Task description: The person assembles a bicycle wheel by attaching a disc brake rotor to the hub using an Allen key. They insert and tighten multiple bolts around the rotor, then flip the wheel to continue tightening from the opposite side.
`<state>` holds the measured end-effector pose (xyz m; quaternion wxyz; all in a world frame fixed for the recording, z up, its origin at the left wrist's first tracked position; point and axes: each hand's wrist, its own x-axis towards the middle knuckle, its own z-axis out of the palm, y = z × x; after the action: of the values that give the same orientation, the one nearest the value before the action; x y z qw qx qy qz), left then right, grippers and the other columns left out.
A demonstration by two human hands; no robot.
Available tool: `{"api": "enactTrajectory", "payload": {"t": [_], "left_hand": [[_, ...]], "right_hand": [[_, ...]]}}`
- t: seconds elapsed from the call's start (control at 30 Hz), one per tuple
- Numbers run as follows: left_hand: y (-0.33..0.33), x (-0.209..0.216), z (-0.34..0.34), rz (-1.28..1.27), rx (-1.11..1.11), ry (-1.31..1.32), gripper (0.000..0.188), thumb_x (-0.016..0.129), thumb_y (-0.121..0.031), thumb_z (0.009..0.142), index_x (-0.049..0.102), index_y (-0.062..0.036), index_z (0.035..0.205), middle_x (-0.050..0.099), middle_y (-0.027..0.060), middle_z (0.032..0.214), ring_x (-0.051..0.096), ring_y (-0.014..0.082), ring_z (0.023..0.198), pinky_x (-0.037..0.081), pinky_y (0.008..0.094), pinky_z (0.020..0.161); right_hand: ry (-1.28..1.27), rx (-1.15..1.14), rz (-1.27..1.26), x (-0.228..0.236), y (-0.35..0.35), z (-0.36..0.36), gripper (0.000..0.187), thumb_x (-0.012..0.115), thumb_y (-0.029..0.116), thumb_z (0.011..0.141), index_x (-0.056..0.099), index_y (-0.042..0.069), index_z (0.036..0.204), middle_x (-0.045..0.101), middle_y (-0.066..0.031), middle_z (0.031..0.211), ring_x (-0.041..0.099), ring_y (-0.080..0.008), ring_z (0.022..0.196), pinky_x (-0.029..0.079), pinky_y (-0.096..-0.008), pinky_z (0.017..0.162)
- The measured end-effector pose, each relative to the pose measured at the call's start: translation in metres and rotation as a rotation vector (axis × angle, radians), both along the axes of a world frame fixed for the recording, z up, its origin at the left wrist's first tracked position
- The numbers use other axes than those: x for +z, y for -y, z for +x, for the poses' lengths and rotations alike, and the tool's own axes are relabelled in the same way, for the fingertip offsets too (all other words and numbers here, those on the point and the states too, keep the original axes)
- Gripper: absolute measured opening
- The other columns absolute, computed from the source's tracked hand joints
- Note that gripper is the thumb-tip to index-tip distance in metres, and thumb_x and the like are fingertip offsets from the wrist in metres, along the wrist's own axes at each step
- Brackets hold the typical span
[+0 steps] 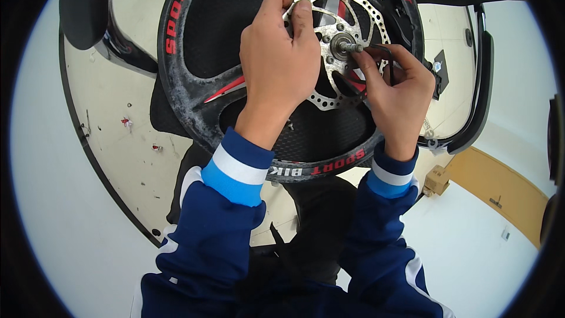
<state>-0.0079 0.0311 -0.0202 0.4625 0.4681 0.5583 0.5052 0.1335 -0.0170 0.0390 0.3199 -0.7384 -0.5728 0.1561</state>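
Note:
A black bicycle wheel (187, 85) with broad spokes and red and white lettering lies flat in front of me. Bolts hold a silver, perforated brake disc (327, 30) at its centre, round a threaded axle (351, 47) that sticks up. With thumb on top and fingers curled over the upper left edge, my left hand (279, 62) grips the disc. My right hand (403, 91) is pinched around a thin, bent black hex key (388, 58) right of the axle. The key's tip is hidden by the fingers.
The wheel rests on a black textured chair seat (220, 12), between a left armrest (87, 6) and a right armrest (484, 76). Small bits, among them a red and white scrap (126, 122), lie on the pale floor. A cardboard box (436, 180) stands by a yellow door (500, 185).

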Motion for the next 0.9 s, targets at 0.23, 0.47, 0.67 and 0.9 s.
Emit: {"api": "enactTrajectory", "payload": {"t": [0.23,0.47,0.67,0.9], "left_hand": [[0.0,-0.002,-0.001,0.03,0.025,0.035,0.025,0.06,-0.021,0.1,0.062,0.0026,0.095,0.065,0.0106,0.067,0.065,0.0183,0.058,0.047,0.0308,0.056],[-0.002,-0.003,-0.002,0.046,0.026,0.045,0.024,0.06,-0.02,0.101,0.061,0.0026,0.093,0.065,0.0101,0.07,0.062,0.0155,0.059,0.046,0.0297,0.057],[-0.002,-0.003,0.001,0.044,0.049,0.012,0.024,0.061,-0.021,0.1,0.061,0.0027,0.093,0.066,0.0107,0.072,0.062,0.0161,0.062,0.047,0.0307,0.06],[-0.001,-0.002,-0.001,0.038,0.042,0.027,0.025,0.06,-0.021,0.101,0.061,0.0026,0.093,0.066,0.0106,0.073,0.063,0.016,0.062,0.047,0.0309,0.06]], "right_hand": [[-0.22,0.025,-0.016,0.003,0.004,-0.006,0.01,0.078,0.001,0.084,0.074,-0.003,0.093,0.072,-0.0042,0.084,0.061,-0.0042,0.063,0.035,-0.0178,0.051],[-0.235,0.079,0.05,-0.01,0.005,0.004,0.015,0.076,-0.003,0.084,0.077,-0.002,0.099,0.07,-0.005,0.085,0.066,-0.0063,0.067,0.04,-0.0177,0.054],[-0.314,0.103,0.07,-0.014,0.006,0.006,0.018,0.076,0.0,0.084,0.078,0.0,0.101,0.071,-0.0064,0.09,0.064,-0.0072,0.065,0.042,-0.0194,0.053],[-0.113,0.138,0.066,-0.008,0.008,0.007,0.022,0.074,-0.002,0.082,0.078,0.002,0.103,0.07,-0.0047,0.089,0.052,-0.0056,0.056,0.035,-0.0206,0.05]]}}
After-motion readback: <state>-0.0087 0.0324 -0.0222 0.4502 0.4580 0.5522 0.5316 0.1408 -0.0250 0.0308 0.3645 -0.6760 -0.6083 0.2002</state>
